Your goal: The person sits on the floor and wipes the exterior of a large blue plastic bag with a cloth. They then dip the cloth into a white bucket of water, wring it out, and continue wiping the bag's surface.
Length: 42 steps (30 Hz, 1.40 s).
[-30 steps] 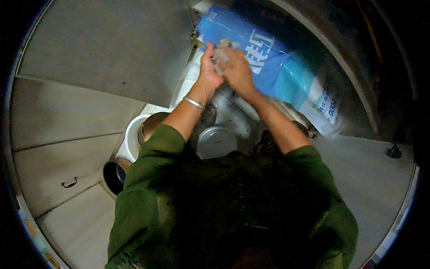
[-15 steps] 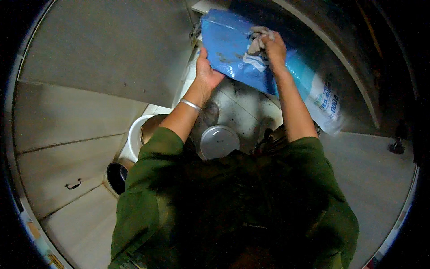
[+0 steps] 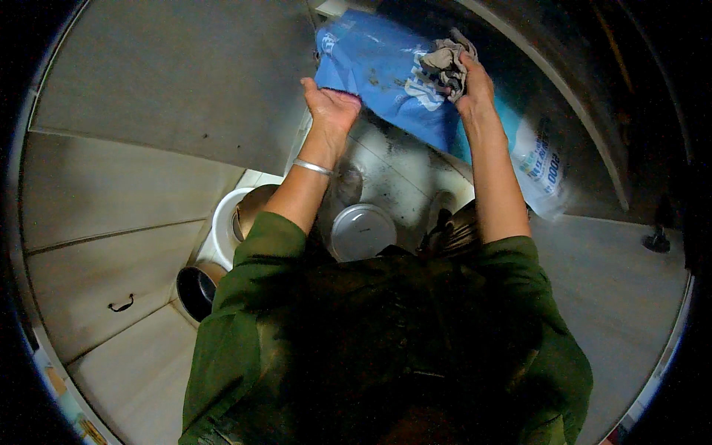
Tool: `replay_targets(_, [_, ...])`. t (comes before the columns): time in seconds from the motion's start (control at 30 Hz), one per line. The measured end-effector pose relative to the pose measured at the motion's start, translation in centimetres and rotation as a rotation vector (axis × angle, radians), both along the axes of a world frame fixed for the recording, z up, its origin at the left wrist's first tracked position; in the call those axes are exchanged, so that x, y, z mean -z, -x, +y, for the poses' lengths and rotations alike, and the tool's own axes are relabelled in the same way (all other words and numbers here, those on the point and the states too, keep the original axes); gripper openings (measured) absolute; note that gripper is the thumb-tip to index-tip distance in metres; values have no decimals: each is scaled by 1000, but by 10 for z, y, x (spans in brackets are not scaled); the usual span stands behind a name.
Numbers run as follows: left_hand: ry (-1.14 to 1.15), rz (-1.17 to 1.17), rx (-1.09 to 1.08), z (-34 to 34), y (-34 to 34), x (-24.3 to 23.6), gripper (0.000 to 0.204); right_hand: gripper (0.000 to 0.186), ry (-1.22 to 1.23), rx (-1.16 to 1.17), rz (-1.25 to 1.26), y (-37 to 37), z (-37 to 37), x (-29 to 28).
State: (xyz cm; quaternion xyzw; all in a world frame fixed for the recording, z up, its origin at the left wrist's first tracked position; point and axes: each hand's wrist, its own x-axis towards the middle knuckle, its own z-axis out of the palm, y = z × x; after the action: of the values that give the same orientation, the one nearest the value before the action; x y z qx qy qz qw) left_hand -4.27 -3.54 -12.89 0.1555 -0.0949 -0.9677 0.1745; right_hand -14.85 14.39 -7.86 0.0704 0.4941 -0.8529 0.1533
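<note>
My left hand [image 3: 331, 113] is closed on the lower left edge of a blue plastic bag [image 3: 374, 52], palm turned upward. My right hand [image 3: 477, 87] grips a crumpled grey-beige cloth [image 3: 446, 61] against the bag's upper right part. Dark smudges mark the bag between my two hands. The bag is spread at a slant under a dark metal surface, and its white and teal right end hangs lower, beside my right forearm.
A round grey lid [image 3: 363, 230] lies low on the stained tiled floor [image 3: 397, 178]. Left are a white basin [image 3: 221, 222] and a steel pot [image 3: 196, 293] beside cabinet panels [image 3: 111, 185]. A grey board [image 3: 163, 70] fills the upper left; a dark curved rim [image 3: 593, 126] runs along the right.
My hands have moved apart, left hand onto the bag's lower edge, right hand up and rightward with the cloth. The bag's left part shifted and creased.
</note>
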Motion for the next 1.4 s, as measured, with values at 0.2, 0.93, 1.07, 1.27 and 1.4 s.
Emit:
replay_targets(0.2, [-45,-104,134,14,20,48,51,21,-17,26,19,1,-8,7])
replay_targets(0.93, [520,-113,288,44,3,19,51,35,-1093,-284,1056,-78,-54,21])
replay_targets(1.07, [30,152,489,48,24,15,70,35,-1274,-152,954,-33,-51,31])
replay_targets(1.27, [95,-122,298,17,34,32,89,36,-1141,-154,611,-9,-29,31])
replay_targets(1.4, [84,-239,30,-16,39,19,87,37,-1059,-167,581,-2,-21,35])
